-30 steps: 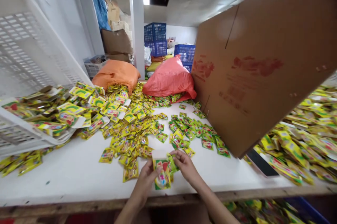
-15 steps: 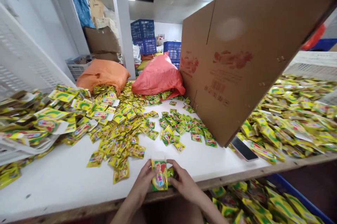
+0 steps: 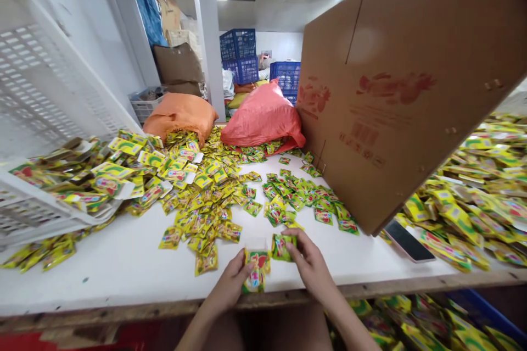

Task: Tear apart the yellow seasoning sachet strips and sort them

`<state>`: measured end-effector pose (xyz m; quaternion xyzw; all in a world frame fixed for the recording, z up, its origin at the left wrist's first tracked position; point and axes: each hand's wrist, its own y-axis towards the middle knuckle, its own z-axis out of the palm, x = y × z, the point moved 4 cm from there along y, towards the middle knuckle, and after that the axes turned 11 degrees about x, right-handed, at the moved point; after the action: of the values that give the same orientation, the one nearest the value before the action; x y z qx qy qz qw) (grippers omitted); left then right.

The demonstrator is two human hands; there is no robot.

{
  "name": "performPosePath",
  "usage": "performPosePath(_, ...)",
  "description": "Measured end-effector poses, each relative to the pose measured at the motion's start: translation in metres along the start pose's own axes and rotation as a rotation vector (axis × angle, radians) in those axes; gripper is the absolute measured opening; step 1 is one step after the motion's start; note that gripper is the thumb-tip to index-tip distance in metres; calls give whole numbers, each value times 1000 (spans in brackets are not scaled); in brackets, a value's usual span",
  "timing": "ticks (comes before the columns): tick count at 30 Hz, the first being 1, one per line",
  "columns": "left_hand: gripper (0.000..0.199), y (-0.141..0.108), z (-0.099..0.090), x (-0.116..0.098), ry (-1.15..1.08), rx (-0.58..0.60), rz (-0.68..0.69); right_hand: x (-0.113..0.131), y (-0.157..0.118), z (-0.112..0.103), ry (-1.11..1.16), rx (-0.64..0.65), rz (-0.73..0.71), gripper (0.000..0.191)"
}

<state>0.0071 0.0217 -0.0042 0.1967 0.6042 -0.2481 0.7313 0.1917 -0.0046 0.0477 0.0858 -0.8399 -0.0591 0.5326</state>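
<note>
Near the table's front edge, my left hand (image 3: 234,280) grips a small yellow-and-green printed carton (image 3: 257,271), its pale top flap standing up. Just to the right, my right hand (image 3: 309,258) pinches a green sachet (image 3: 282,246) between thumb and fingers, a little apart from the carton. Beyond my hands lie loose green sachets (image 3: 294,193) on the white tabletop. A heap of yellow sachets (image 3: 201,202) spreads to their left.
A white crate (image 3: 49,197) spills cartons at left. Orange (image 3: 179,112) and red (image 3: 263,117) sacks stand behind the heaps. A large cardboard box (image 3: 370,104) leans at right, beside a phone (image 3: 409,241) and piled cartons (image 3: 473,197). More packets fill a bin below.
My right hand has moved up and away from the carton, with the green sachet now plainly visible in its fingers. The whole view has shifted, so the scene sits further right.
</note>
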Motion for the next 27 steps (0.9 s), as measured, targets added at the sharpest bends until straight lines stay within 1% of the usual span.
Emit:
performPosePath(2, 43, -1, 0, 1, 34, -1, -14, 18, 13, 1, -44, 35, -78, 22)
performPosePath(4, 43, -1, 0, 0, 48, 10, -20, 34, 25, 7, -141, 131, -161, 20)
performPosePath(7, 41, -1, 3, -5, 57, 57, 5, 47, 36, 16, -279, 258, -247, 23)
performPosePath(10, 39, -1, 6, -11, 59, 121, 38, 52, 40, 21, -351, 346, -304, 25)
performPosePath(12, 38, -1, 7, -14, 59, 142, 44, 53, 41, 22, -397, 406, -336, 25)
performPosePath(16, 39, 0, 6, -13, 49, 132, 42, 53, 43, 26, -547, 466, -324, 28)
performPosePath(19, 39, 2, 4, -7, 27, 133, 44, 55, 44, 37, -691, 508, -310, 27)
performPosePath(21, 39, 2, 2, -3, 21, 117, 50, 57, 45, 45, -728, 540, -323, 30)
performPosePath(23, 39, 2, 1, -1, -10, 116, 57, 57, 46, 49, -674, 515, -320, 38)
performPosePath(24, 40, 1, 1, -1, -32, 124, 60, 55, 48, 48, -629, 470, -302, 41)
performPosePath(25, 40, 1, 1, -2, -51, 133, 64, 52, 48, 46, -589, 413, -277, 40)
performPosePath(27, 41, 0, 2, -4, -64, 139, 71, 43, 48, 42, -557, 295, -229, 26)
